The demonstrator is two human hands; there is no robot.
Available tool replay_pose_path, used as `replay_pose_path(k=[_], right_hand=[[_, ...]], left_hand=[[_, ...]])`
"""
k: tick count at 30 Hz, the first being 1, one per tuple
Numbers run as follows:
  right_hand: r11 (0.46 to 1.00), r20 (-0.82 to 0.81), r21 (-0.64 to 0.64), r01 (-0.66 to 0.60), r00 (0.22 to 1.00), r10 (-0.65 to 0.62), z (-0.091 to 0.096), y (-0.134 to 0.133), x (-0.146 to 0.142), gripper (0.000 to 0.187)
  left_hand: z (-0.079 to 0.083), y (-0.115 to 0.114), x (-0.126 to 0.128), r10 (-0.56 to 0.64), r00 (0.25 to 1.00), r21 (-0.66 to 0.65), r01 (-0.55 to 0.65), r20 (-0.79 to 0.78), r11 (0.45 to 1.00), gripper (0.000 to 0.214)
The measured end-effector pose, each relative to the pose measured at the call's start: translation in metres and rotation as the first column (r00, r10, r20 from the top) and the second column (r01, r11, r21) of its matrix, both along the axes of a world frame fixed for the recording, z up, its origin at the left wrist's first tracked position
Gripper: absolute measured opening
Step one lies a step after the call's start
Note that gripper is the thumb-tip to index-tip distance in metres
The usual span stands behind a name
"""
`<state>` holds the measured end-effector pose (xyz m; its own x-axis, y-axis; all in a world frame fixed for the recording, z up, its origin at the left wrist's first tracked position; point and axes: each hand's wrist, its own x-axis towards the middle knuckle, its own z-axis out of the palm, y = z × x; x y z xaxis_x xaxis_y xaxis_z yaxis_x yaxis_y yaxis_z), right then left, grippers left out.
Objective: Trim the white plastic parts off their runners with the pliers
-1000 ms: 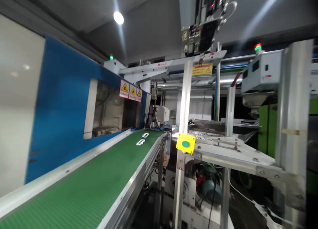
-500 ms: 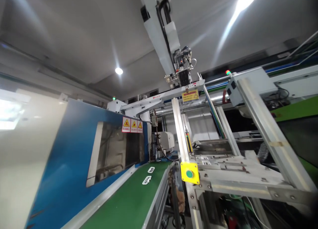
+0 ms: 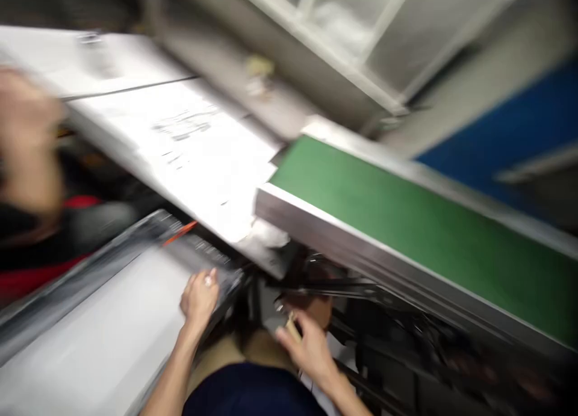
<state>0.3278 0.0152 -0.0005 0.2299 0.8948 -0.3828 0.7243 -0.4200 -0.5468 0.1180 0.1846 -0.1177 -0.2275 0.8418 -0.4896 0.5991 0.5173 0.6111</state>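
Frame heavily motion-blurred; detail limited. Left hand (image 3: 198, 298) lay on the near edge of a pale grey flat-topped metal bench (image 3: 90, 338), fingers curled over a dark ridged strip (image 3: 212, 265) at its far end, wrist bent back. Judged a bracing or gripping hold, as forearm ran straight along the bench side. Small bright spot at the knuckles; cannot tell whether a ring or a held part.

Right hand (image 3: 309, 347) was low, below the conveyor w/ green belt and aluminium side rail (image 3: 397, 223), fingers loosely bent toward a dark recess (image 3: 307, 289). A small pale yellowish item (image 3: 292, 325) sat at the fingertips; appeared pinched betw. thumb and forefinger, but blur prevented confirmation. Position suggested reaching under the belt end, where parts would drop off.

White sheet-covered sloped tray (image 3: 189, 151) butted against the belt's end, approx. touching, prob. to catch output. Orange-red rod (image 3: 179, 233) lay under the tray edge. Another person, blurred, in red and black garment (image 3: 31, 241), at far left, apart from both hands. Blue machine panel (image 3: 510, 127) behind the belt.
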Motion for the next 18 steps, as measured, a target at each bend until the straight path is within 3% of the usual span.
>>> replay_pose_path(k=[1, 3, 5, 8, 12, 15, 18], right_hand=[[0.995, 0.062, 0.017, -0.097, 0.994, 0.095, -0.025, 0.014, -0.008, 0.051], [0.950, 0.255, 0.137, -0.280, 0.937, 0.239, -0.069, 0.051, -0.014, 0.060], [0.878, 0.346, 0.232, -0.418, 0.880, 0.327, -0.100, 0.089, -0.011, 0.065], [0.776, 0.442, 0.320, -0.544, 0.810, 0.385, -0.124, 0.130, -0.002, 0.060], [0.676, 0.584, 0.395, -0.621, 0.738, 0.337, -0.144, 0.154, 0.002, 0.060], [0.677, 0.660, 0.387, -0.626, 0.700, 0.271, -0.155, 0.161, 0.001, 0.070], [0.683, 0.700, 0.384, -0.622, 0.678, 0.223, -0.160, 0.161, -0.002, 0.078]], left_hand=[[-0.022, -0.029, -0.058, 0.087, 0.991, -0.096, -0.096, -0.097, 0.991, 0.028], [-0.054, -0.082, -0.142, 0.213, 0.950, -0.251, -0.270, -0.230, 0.930, 0.028], [-0.082, -0.119, -0.194, 0.310, 0.902, -0.351, -0.407, -0.301, 0.843, 0.030], [-0.121, -0.146, -0.239, 0.419, 0.835, -0.404, -0.542, -0.356, 0.737, 0.031], [-0.162, -0.140, -0.288, 0.533, 0.719, -0.318, -0.684, -0.446, 0.657, 0.042], [-0.183, -0.116, -0.324, 0.604, 0.633, -0.238, -0.760, -0.484, 0.604, 0.050], [-0.201, -0.093, -0.343, 0.666, 0.555, -0.252, -0.827, -0.498, 0.502, 0.053]])
